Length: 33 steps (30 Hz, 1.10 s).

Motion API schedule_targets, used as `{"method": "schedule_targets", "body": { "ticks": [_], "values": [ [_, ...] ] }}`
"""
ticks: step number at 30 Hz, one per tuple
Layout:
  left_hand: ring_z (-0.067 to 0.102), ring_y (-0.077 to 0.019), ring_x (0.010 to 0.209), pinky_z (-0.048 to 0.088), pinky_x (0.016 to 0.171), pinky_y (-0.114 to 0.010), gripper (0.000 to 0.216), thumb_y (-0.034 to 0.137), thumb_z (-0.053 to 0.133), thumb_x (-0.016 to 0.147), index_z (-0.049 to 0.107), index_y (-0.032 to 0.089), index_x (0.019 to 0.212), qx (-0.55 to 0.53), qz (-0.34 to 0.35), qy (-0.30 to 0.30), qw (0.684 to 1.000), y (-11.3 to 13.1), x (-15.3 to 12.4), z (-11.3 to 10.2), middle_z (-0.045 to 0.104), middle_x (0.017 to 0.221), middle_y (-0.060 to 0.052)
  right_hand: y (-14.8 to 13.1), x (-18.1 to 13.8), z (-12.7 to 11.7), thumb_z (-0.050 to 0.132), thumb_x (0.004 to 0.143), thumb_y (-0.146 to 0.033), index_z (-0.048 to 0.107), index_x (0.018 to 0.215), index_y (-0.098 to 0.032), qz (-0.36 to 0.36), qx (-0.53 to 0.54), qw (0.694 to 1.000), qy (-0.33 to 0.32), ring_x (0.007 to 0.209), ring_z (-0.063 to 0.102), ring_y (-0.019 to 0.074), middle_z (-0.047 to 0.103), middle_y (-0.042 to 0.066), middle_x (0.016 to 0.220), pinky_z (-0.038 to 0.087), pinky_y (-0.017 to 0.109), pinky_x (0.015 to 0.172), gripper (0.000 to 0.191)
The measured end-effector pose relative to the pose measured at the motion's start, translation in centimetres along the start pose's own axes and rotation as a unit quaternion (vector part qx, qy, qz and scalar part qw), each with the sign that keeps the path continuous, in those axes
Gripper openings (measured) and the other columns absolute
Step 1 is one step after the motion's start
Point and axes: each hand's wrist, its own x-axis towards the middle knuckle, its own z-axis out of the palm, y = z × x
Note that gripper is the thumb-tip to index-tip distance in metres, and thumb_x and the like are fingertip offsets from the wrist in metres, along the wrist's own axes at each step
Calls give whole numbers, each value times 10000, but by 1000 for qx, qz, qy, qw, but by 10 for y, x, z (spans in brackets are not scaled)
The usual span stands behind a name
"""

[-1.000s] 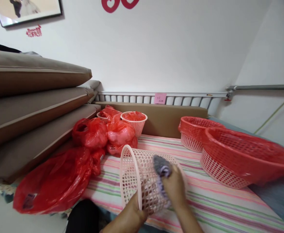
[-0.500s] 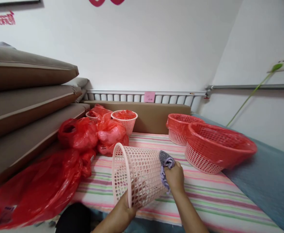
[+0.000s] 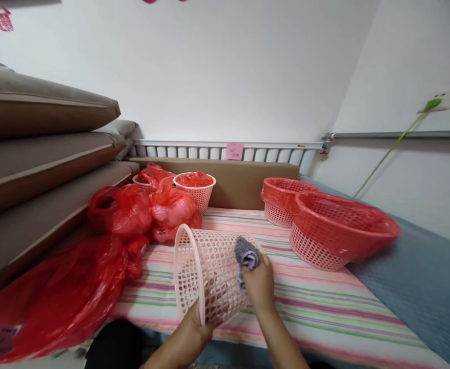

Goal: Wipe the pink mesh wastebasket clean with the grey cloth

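L hand: fingers closed on rim of pink basket, held sideways. R hand: fingers clenched on grey cloth, pressed against basket wall.

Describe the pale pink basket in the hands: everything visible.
The pale pink basket is a small round bin of what looks like plastic, its wall a lattice of little holes under a solid rim. It is tipped on its side over the striped cover, mouth to the left. The left hand holds the rim from below; the right hand presses a grey cloth against the outer wall near the base.
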Motion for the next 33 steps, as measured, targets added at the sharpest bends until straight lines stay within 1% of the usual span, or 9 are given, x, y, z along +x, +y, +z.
{"method": "schedule_targets", "body": {
  "ticks": [5,8,10,12,17,21,26,30,33],
  "values": [
    [477,-314,1279,296,1114,-494,594,391,715,769,537,231,1312,12,-4,26,1000,0,2,-2,584,1337,-120,-66,-58,6,504,597,-57,639,1096,-245,-114,125,985,-43,1060,544,255,586,76,1138,453,392,922,550],
    [502,-312,1251,297,1111,-492,498,332,678,810,573,210,1281,48,-6,32,998,-2,-1,-6,656,1238,-112,-77,-70,5,508,566,-29,619,1149,-256,-165,146,972,-81,1075,538,245,572,71,1172,459,378,922,635],
    [546,-307,1207,329,1092,-492,547,343,687,802,535,236,1317,36,2,39,999,-3,-2,-8,637,1267,-115,-62,-59,3,510,609,-52,630,1133,-251,-162,133,975,-75,1061,543,242,582,75,1154,461,381,915,573],
    [554,-306,1204,341,1086,-494,587,375,694,793,507,259,1338,23,2,34,999,-3,-2,-9,578,1343,-127,-29,-38,1,494,643,-89,653,1086,-230,-128,93,986,-48,1037,548,253,603,87,1113,450,403,919,492],
    [454,-291,1312,239,1147,-498,642,427,644,822,421,271,1404,43,-20,10,999,3,-1,-3,495,1426,-135,68,12,-13,490,644,-241,665,860,-143,50,-41,997,42,795,566,278,620,113,813,471,412,777,294],
    [425,-281,1335,213,1160,-495,566,395,581,875,422,281,1405,88,-11,3,996,6,-3,-2,476,1448,-109,93,16,-21,471,662,-282,650,865,-134,79,-85,993,27,796,568,282,618,132,840,466,401,761,308],
    [456,-289,1312,227,1154,-507,528,381,582,875,459,287,1380,85,-18,3,996,-2,-4,-6,480,1447,-98,63,9,-17,486,671,-263,653,944,-134,60,-45,997,19,877,571,290,624,137,921,463,414,826,345],
    [430,-302,1329,248,1144,-520,544,392,597,863,467,267,1376,61,-10,2,998,-8,-3,-5,476,1448,-106,8,-17,-8,498,656,-175,653,1026,-166,15,47,999,-3,958,575,282,634,117,1003,460,426,883,401],
    [430,-322,1320,239,1140,-535,563,412,636,829,501,253,1352,48,1,10,999,-7,-3,-4,549,1382,-108,-40,-53,-4,492,606,-78,646,1105,-231,-82,112,989,-46,1056,560,262,609,88,1129,457,408,922,544]
  ]
}}
